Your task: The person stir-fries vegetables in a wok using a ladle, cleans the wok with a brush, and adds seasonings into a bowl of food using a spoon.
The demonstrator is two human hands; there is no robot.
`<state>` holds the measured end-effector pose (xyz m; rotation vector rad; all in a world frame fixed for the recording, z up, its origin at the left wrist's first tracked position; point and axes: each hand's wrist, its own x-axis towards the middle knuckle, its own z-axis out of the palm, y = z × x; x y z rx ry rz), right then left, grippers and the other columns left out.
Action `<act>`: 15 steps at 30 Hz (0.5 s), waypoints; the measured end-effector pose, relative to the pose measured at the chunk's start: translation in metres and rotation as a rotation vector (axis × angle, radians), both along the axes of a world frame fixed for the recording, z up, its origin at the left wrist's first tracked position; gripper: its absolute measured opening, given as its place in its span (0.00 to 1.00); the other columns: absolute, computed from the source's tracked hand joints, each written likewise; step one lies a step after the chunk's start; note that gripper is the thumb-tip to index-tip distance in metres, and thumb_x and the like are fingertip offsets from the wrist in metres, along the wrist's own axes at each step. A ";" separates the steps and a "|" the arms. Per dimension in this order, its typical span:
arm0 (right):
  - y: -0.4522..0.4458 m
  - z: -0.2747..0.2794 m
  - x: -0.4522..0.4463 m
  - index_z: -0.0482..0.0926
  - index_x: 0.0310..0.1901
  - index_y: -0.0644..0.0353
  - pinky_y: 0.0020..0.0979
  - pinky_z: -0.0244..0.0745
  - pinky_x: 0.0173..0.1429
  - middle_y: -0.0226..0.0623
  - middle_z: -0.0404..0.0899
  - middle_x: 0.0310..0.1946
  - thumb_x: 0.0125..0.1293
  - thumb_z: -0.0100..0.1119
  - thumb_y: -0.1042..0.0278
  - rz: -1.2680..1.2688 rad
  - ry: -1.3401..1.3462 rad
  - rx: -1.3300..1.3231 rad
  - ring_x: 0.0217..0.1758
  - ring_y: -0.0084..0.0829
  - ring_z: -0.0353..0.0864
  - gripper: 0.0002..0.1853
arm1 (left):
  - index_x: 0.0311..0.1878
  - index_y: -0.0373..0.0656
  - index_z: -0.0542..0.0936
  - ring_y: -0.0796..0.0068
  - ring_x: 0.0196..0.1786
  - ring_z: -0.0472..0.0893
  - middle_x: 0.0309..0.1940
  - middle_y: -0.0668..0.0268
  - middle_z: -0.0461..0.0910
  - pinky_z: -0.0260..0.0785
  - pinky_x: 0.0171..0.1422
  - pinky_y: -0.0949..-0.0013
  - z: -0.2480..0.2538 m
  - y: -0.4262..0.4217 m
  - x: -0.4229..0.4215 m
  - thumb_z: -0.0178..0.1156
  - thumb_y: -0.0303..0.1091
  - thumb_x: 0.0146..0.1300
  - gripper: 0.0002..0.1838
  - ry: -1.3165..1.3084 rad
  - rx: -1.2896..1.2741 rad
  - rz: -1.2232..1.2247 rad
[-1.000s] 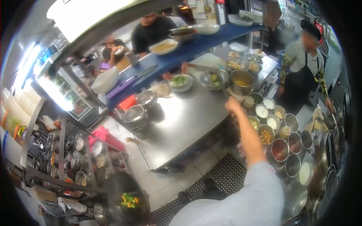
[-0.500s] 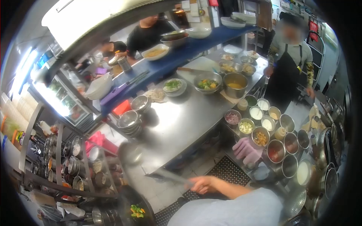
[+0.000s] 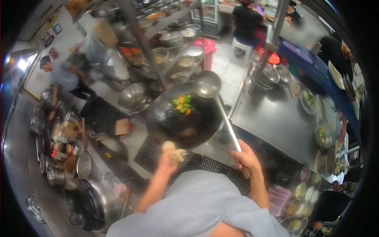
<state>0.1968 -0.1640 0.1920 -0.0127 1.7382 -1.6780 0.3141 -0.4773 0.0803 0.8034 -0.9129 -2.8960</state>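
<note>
My left hand [image 3: 169,158] is closed on the near edge of a dark wok [image 3: 179,130], with a bunched, pale cloth [image 3: 177,157] in its grip. Whether a handle lies under the cloth I cannot tell. The wok is off the floor in front of me, and a small heap of green and orange vegetables [image 3: 182,104] lies inside it. In my right hand [image 3: 245,156] is the long handle of a metal ladle [image 3: 208,84]. Its round bowl hangs over the wok's far right rim.
To the right runs a steel worktable [image 3: 272,122] with stacked bowls [image 3: 270,77]. A rack [image 3: 173,59] full of pans stands ahead. At left, a co-worker [image 3: 69,77] stands near a counter with a large pot [image 3: 92,205]. Black mats [image 3: 150,154] cover part of the floor.
My view has swung left, away from the worktable, bringing the wok to the middle. My left hand and the cloth have come into view. The ladle stays in my right hand.
</note>
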 end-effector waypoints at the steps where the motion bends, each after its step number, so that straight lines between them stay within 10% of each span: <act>1: -0.003 0.005 -0.005 0.71 0.50 0.65 0.26 0.61 0.15 0.30 0.67 0.17 0.58 0.53 0.75 0.012 0.090 0.138 0.12 0.21 0.66 0.17 | 0.40 0.22 0.75 0.64 0.25 0.77 0.34 0.47 0.81 0.70 0.29 0.68 0.016 0.001 -0.003 0.48 0.31 0.59 0.17 -0.109 -0.074 0.029; 5: -0.023 0.004 -0.031 0.68 0.53 0.66 0.42 0.76 0.28 0.53 0.79 0.26 0.59 0.52 0.70 0.116 0.459 0.629 0.21 0.46 0.80 0.20 | 0.42 0.21 0.75 0.60 0.29 0.81 0.33 0.47 0.81 0.76 0.34 0.66 0.025 0.008 -0.013 0.49 0.30 0.59 0.18 -0.114 -0.297 0.103; 7: -0.042 -0.037 -0.046 0.65 0.58 0.67 0.50 0.79 0.40 0.67 0.79 0.35 0.59 0.51 0.69 0.199 0.645 0.903 0.35 0.60 0.82 0.24 | 0.59 0.31 0.64 0.57 0.34 0.82 0.32 0.49 0.79 0.79 0.34 0.60 0.004 0.021 -0.002 0.48 0.25 0.57 0.24 -0.105 -0.480 0.172; 9: -0.079 -0.030 -0.046 0.64 0.59 0.73 0.45 0.79 0.42 0.62 0.81 0.34 0.59 0.52 0.67 0.239 0.329 0.663 0.34 0.51 0.85 0.28 | 0.61 0.38 0.59 0.57 0.29 0.81 0.31 0.50 0.77 0.78 0.31 0.60 -0.017 0.024 -0.014 0.46 0.23 0.57 0.26 -0.063 -0.571 0.195; 12: -0.111 -0.039 -0.054 0.71 0.45 0.65 0.27 0.61 0.19 0.28 0.69 0.20 0.64 0.52 0.68 0.254 -0.027 0.065 0.15 0.19 0.66 0.11 | 0.57 0.39 0.64 0.58 0.25 0.79 0.32 0.50 0.77 0.76 0.29 0.61 -0.017 0.003 -0.044 0.46 0.24 0.58 0.21 -0.107 -0.433 0.076; 15: -0.114 -0.073 -0.052 0.71 0.43 0.60 0.23 0.58 0.18 0.21 0.63 0.18 0.67 0.50 0.71 0.063 -0.605 -0.377 0.13 0.14 0.60 0.06 | 0.36 0.37 0.74 0.61 0.25 0.79 0.33 0.49 0.80 0.71 0.26 0.65 -0.015 -0.030 -0.051 0.46 0.33 0.64 0.10 -0.202 -0.215 -0.004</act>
